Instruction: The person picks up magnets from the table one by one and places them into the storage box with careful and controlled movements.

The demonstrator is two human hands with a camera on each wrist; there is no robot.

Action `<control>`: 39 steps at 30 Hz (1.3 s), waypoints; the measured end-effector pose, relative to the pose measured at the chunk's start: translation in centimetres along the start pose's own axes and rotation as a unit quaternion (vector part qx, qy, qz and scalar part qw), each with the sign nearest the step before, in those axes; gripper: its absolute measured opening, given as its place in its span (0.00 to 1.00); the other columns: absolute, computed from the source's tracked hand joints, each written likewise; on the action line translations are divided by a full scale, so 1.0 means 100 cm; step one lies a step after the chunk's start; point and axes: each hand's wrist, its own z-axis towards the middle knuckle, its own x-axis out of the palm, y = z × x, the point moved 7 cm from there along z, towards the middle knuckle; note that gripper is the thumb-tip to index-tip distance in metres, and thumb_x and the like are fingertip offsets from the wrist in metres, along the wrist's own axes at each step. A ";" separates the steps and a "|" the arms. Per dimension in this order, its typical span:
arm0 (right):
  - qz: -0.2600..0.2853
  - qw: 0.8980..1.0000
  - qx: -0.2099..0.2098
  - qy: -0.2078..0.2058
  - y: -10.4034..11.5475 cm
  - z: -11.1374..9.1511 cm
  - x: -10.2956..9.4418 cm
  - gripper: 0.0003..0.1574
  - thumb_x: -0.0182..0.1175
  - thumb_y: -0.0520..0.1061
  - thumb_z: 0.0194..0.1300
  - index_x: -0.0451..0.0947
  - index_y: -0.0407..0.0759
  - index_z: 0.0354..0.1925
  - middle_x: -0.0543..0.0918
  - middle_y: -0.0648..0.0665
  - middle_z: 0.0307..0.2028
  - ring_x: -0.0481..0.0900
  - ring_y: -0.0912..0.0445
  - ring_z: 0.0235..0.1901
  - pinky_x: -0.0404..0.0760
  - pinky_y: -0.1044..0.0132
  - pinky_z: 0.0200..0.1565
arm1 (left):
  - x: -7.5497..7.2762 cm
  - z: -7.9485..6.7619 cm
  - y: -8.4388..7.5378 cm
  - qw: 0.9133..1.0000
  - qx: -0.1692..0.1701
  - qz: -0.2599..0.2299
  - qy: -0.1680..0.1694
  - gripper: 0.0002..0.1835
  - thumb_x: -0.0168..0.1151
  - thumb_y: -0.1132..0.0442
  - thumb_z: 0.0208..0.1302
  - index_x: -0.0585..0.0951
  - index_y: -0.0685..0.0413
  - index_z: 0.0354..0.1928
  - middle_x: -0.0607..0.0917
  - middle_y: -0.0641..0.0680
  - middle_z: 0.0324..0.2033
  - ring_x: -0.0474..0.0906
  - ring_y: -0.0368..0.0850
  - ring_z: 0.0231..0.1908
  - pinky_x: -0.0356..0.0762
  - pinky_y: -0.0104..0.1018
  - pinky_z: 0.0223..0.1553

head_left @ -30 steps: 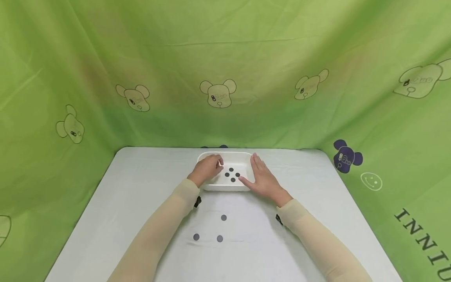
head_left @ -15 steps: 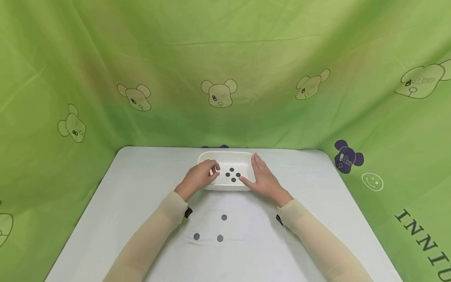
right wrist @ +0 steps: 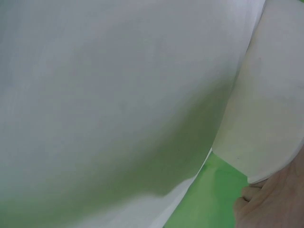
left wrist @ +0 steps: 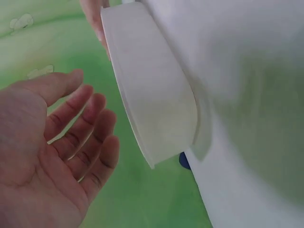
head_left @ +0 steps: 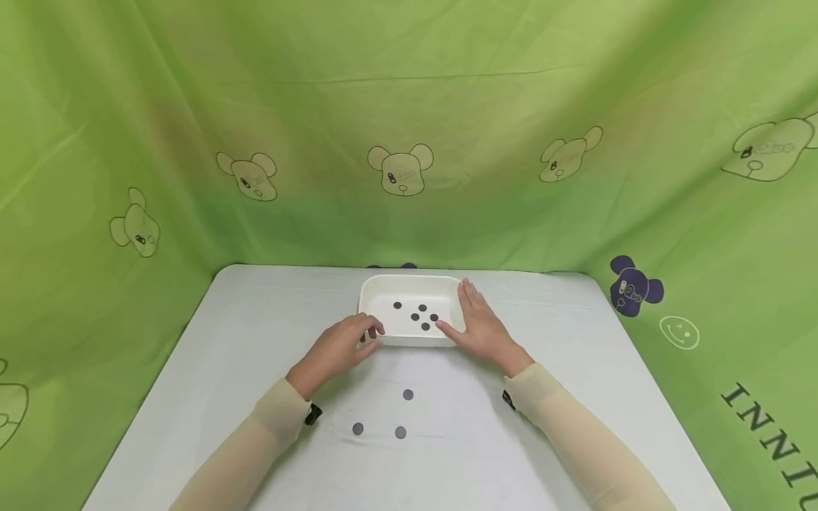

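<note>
A white rectangular tray [head_left: 415,341] sits near the table's far edge, with several small dark discs [head_left: 422,308] on its floor. Beside its near left corner is my left hand [head_left: 336,345], fingers loosely bent and nothing in them. The left wrist view shows that left hand [left wrist: 61,142] with its palm bare, apart from the tray's outer wall [left wrist: 147,80]. My right hand [head_left: 482,326] rests on the tray's right end, fingers straight along the rim and thumb stretched over the near right corner. In the right wrist view, part of that hand [right wrist: 273,199] touches the tray's rim.
Three more dark discs, one farther [head_left: 408,394] and two nearer, a left one [head_left: 358,429] and a right one [head_left: 400,432], lie on the white tabletop [head_left: 486,454] between my forearms. Green patterned cloth [head_left: 396,227] hangs behind the table and at both sides.
My left hand has drawn back out of the tray, toward me and left. Another dark disc now shows in the tray's left part, where that hand was. The right hand stays in place.
</note>
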 end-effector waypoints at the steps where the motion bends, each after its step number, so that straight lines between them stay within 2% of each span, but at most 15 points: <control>1: -0.002 1.000 0.000 0.000 -0.001 0.000 0.000 0.70 0.52 0.77 0.76 0.35 0.30 0.84 0.38 0.31 0.86 0.38 0.38 0.85 0.44 0.46 0.83 | 0.000 -0.004 0.000 1.000 0.004 -0.004 0.004 0.08 0.70 0.60 0.74 0.85 0.50 0.51 0.86 0.47 0.42 0.83 0.46 0.43 0.82 0.42 0.44; 4: -0.004 1.000 0.000 0.001 -0.002 0.000 0.001 0.71 0.52 0.78 0.76 0.35 0.29 0.84 0.38 0.31 0.86 0.38 0.37 0.85 0.44 0.46 0.83 | 0.002 -0.015 0.000 0.999 0.019 -0.016 0.019 0.10 0.71 0.60 0.74 0.85 0.52 0.52 0.86 0.48 0.43 0.83 0.48 0.45 0.82 0.45 0.47; 8: 0.000 1.000 0.001 0.002 -0.002 0.000 0.000 0.70 0.52 0.77 0.76 0.35 0.29 0.84 0.38 0.31 0.85 0.38 0.37 0.85 0.44 0.45 0.83 | 0.009 -0.028 0.000 0.998 0.041 -0.013 0.042 0.11 0.72 0.58 0.73 0.84 0.49 0.53 0.86 0.49 0.45 0.82 0.48 0.49 0.81 0.46 0.51; 11: 0.000 1.000 0.004 0.002 -0.002 -0.001 -0.001 0.70 0.52 0.77 0.76 0.35 0.29 0.84 0.38 0.31 0.85 0.36 0.39 0.85 0.43 0.46 0.83 | 0.014 -0.036 -0.001 0.997 0.059 0.000 0.052 0.12 0.73 0.57 0.73 0.84 0.47 0.53 0.86 0.48 0.46 0.80 0.46 0.49 0.81 0.44 0.52; 14: 0.001 1.000 0.008 0.006 -0.002 -0.001 0.000 0.71 0.52 0.77 0.76 0.34 0.30 0.84 0.37 0.32 0.86 0.35 0.40 0.85 0.43 0.47 0.83 | 0.019 -0.045 -0.003 0.995 0.073 0.006 0.066 0.12 0.73 0.58 0.72 0.85 0.49 0.52 0.85 0.48 0.45 0.80 0.45 0.47 0.81 0.43 0.50; 19: 0.004 1.000 0.006 0.010 -0.002 0.000 0.000 0.70 0.52 0.77 0.76 0.34 0.30 0.84 0.36 0.32 0.86 0.36 0.39 0.85 0.43 0.46 0.83 | 0.027 -0.060 -0.002 0.992 0.076 0.004 0.096 0.11 0.74 0.58 0.70 0.86 0.49 0.51 0.85 0.47 0.42 0.79 0.42 0.44 0.80 0.38 0.49; 26: 0.007 1.000 0.002 0.002 -0.002 0.000 -0.001 0.70 0.53 0.77 0.76 0.34 0.30 0.84 0.35 0.33 0.86 0.35 0.40 0.85 0.42 0.46 0.83 | 0.033 -0.077 -0.001 0.990 0.081 -0.019 0.115 0.12 0.77 0.57 0.67 0.86 0.46 0.49 0.82 0.44 0.40 0.75 0.36 0.40 0.78 0.34 0.45; 28: 0.005 1.000 0.001 0.003 -0.002 0.001 0.000 0.71 0.52 0.77 0.76 0.34 0.30 0.84 0.36 0.33 0.86 0.35 0.40 0.85 0.42 0.46 0.83 | 0.036 -0.082 0.001 0.990 0.073 -0.023 0.122 0.12 0.77 0.55 0.67 0.86 0.45 0.49 0.82 0.42 0.39 0.74 0.35 0.40 0.77 0.33 0.46; 34: 0.006 1.000 0.001 0.005 -0.001 0.000 0.001 0.71 0.53 0.77 0.76 0.34 0.30 0.84 0.36 0.32 0.86 0.35 0.40 0.85 0.43 0.46 0.83 | 0.041 -0.097 0.007 0.988 0.055 -0.044 0.135 0.13 0.78 0.53 0.66 0.85 0.44 0.47 0.81 0.40 0.39 0.75 0.34 0.41 0.78 0.33 0.47; 39: 0.002 1.000 0.002 0.005 -0.001 0.002 0.001 0.71 0.52 0.77 0.76 0.34 0.30 0.84 0.35 0.33 0.86 0.35 0.40 0.85 0.42 0.47 0.83 | 0.042 -0.105 0.009 0.986 0.064 -0.058 0.139 0.12 0.78 0.55 0.66 0.85 0.43 0.47 0.81 0.40 0.41 0.77 0.34 0.43 0.79 0.34 0.50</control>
